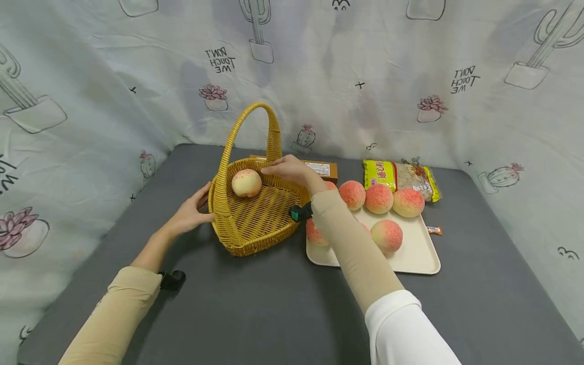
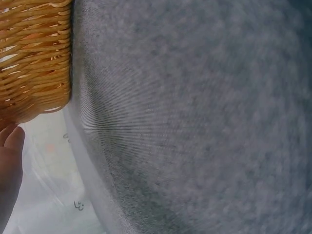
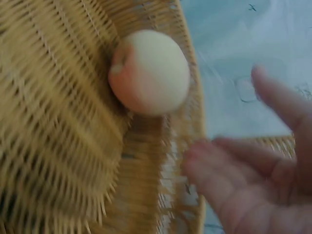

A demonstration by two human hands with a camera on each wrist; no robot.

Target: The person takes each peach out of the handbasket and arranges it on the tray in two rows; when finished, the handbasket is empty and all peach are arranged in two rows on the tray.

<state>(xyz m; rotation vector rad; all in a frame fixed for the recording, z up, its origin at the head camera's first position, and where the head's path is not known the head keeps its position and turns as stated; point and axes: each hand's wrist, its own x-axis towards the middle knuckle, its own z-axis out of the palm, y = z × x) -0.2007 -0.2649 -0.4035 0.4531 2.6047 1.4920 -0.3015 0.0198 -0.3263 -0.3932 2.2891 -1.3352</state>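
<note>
one peach in the wicker basket, both hands at its rim

nearest the camera, two arms in beige sleeves reach forward over the dark grey tabletop [image 1: 255, 309]. a small black clip [image 1: 172, 279] lies on the tabletop beside the left forearm. the left hand [image 1: 190, 213] rests against the outer left wall of the yellow woven wicker basket with a tall arched handle [image 1: 237, 237], fingers straight and relaxed, curled round nothing; the left wrist view shows a fingertip just below the basket's woven side. to the right of the basket sits a cream rectangular plastic tray [image 1: 417, 258], touching or just beside it, carrying five or so pink-and-yellow peaches [image 1: 387, 235], one partly hidden by the right forearm. inside the basket, at its far left part near the foot of the handle, lies a single pale yellow peach with a pink blush [image 1: 246, 182]. the right hand [image 1: 287, 170] hovers over the basket's far rim just right of that peach, fingers loosely spread and holding nothing; the right wrist view, blurred, shows a gap between fingers and fruit. behind the basket lies a brown flat cardboard box [image 1: 325, 169], and behind the tray a yellow snack packet [image 1: 401, 177]. a small orange wrapped sweet [image 1: 434, 230] lies by the tray's right edge. a cactus-print cloth [image 1: 365, 76] hangs at the back.
</note>
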